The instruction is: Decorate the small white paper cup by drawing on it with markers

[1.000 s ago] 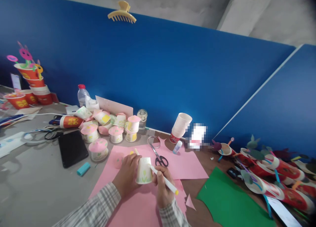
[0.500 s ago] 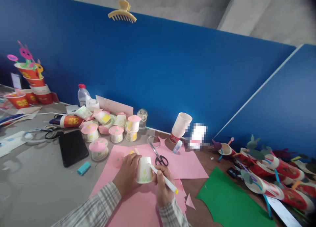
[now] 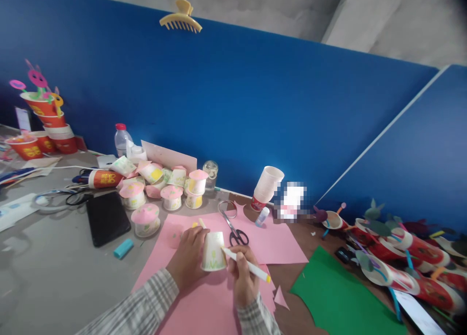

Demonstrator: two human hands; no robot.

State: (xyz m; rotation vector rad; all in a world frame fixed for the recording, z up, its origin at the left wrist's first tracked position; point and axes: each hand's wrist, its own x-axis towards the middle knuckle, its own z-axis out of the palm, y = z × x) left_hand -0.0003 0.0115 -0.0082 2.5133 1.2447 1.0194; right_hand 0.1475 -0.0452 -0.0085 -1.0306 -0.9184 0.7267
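Note:
A white paper cup with green and yellow drawings stands upside down on pink paper. My left hand grips the cup from its left side. In my right hand is a white marker with a yellow end, its tip at the cup's right side. Behind the cup lie black-handled scissors. A glue stick stands at the back of the pink paper. Behind my left hand, a pale, thin stick-like piece shows partly.
Several small cups with pink paper roofs stand at the back left. Nearby are a black phone and a turquoise cap. Stacked paper cups lean by the blue partition. Green paper and decorated red cups lie right.
The marker has tilted flatter, its yellow end moving right and slightly up, and its tip has shifted a little lower on the cup. My left hand keeps its hold.

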